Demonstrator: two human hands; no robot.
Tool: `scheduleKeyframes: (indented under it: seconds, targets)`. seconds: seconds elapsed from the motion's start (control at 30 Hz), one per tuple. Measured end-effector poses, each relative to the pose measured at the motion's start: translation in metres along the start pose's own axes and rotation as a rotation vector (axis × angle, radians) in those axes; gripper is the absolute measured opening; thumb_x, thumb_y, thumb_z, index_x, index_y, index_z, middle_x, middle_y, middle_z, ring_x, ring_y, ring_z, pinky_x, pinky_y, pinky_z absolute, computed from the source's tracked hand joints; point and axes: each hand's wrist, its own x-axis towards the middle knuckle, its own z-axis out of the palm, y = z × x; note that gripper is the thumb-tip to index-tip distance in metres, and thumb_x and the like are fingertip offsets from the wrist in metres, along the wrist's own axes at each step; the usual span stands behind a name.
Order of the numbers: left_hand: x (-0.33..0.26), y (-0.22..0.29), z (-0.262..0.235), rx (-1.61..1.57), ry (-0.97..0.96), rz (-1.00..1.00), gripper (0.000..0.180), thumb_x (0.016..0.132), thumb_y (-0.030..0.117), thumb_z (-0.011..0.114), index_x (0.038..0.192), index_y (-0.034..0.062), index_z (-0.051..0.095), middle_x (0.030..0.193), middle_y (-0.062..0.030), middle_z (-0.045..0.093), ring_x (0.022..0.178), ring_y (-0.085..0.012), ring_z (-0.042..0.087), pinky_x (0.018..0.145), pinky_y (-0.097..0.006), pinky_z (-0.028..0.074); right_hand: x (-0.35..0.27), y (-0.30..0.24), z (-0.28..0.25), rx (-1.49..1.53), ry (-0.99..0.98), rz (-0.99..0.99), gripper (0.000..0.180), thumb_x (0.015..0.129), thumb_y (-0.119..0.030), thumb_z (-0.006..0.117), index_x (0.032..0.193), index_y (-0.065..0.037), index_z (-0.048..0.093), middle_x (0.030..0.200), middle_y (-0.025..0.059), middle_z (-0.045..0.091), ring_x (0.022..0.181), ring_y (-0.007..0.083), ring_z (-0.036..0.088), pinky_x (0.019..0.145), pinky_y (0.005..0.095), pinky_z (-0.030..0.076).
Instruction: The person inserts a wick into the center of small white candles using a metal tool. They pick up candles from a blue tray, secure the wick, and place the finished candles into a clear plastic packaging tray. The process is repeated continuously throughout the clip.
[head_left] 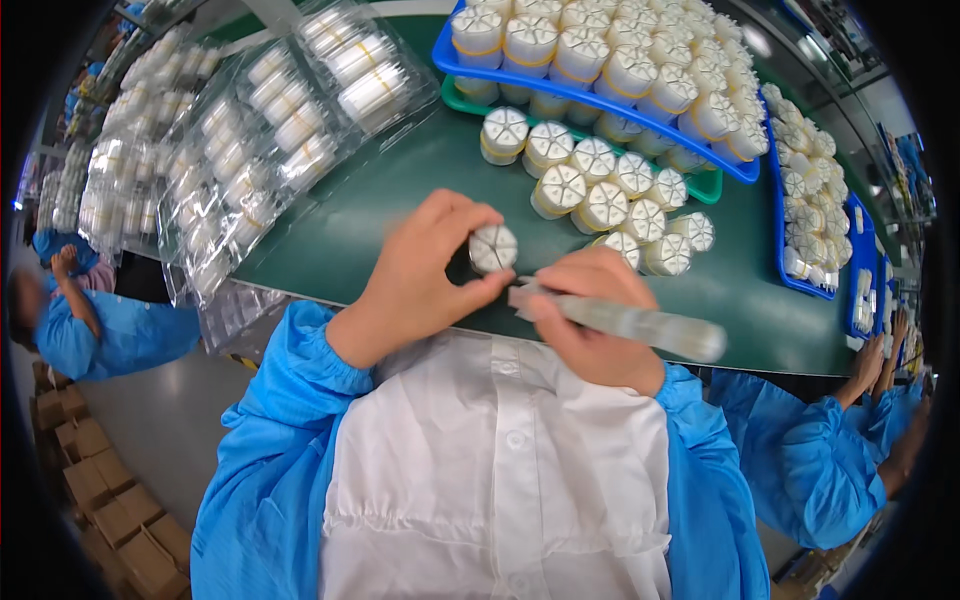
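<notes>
My left hand (420, 270) is closed round a short white cylinder (493, 248), thumb and fingers at its sides. The cylinder's round top, split into wedge-like segments, faces up. Close beside it, my right hand (598, 305) grips a long, whitish, translucent tube-shaped tool (650, 328). Its rounded end points right, and its narrow end is near the cylinder; blur hides whether they touch. Past my right hand, several similar white cylinders (603, 205) with yellow bands stand together on the green tabletop (390, 190).
A blue tray (600, 97) full of white cylinders sits over a green tray (708, 187) at the back. Another filled blue tray (790, 265) is at right. Clear plastic packs (270, 120) of banded pieces lie at left. Co-workers in blue sleeves (120, 335) sit on both sides.
</notes>
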Motion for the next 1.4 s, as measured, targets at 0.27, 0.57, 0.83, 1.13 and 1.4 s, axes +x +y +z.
scheduleKeyframes:
  seconds: [0.27,0.57,0.83,1.13,1.4]
  targets:
    - [-0.027,0.010,0.006,-0.042,0.022,-0.022,0.048,0.071,0.019,0.090,0.106,0.0033,0.061,0.100,-0.0115,0.059,0.083,-0.0277,0.063,0.071,-0.037,0.053,0.002,-0.002,0.005,-0.031,0.033,0.032,0.018,0.080,-0.006,0.084,0.090,-0.001,0.071,0.080,0.0104,0.064,0.065,0.0220,0.065,0.054,0.0333,0.051]
    - [-0.030,0.007,0.004,-0.016,0.040,-0.005,0.049,0.070,0.019,0.089,0.107,0.0039,0.061,0.102,-0.0122,0.059,0.086,-0.0312,0.062,0.073,-0.039,0.053,0.003,-0.004,0.015,0.005,0.012,0.066,0.019,0.080,-0.005,0.084,0.090,0.000,0.069,0.082,0.0109,0.064,0.065,0.0226,0.065,0.054,0.0327,0.050]
    - [-0.030,0.007,0.005,-0.006,0.033,-0.017,0.048,0.072,0.010,0.086,0.113,0.0037,0.062,0.107,-0.0127,0.061,0.095,-0.0300,0.062,0.080,-0.039,0.053,0.005,-0.008,0.011,-0.075,-0.053,0.036,0.019,0.082,-0.004,0.082,0.095,0.000,0.069,0.084,0.0109,0.065,0.067,0.0235,0.066,0.056,0.0333,0.051]
    - [-0.027,0.003,-0.010,-0.101,-0.086,0.024,0.052,0.074,0.005,0.081,0.123,0.0061,0.064,0.118,-0.0134,0.063,0.108,-0.0320,0.061,0.092,-0.041,0.051,0.009,-0.007,0.017,-0.039,-0.014,0.062,0.018,0.083,-0.006,0.083,0.094,0.000,0.070,0.084,0.0110,0.065,0.066,0.0233,0.066,0.055,0.0332,0.052]
    - [-0.030,0.002,-0.008,-0.006,-0.075,-0.002,0.056,0.073,0.004,0.082,0.126,0.0058,0.063,0.118,-0.0118,0.063,0.107,-0.0296,0.061,0.090,-0.038,0.051,0.011,-0.006,0.015,-0.067,-0.061,0.030,0.019,0.083,-0.007,0.083,0.095,0.000,0.070,0.086,0.0118,0.066,0.068,0.0252,0.067,0.056,0.0342,0.052]
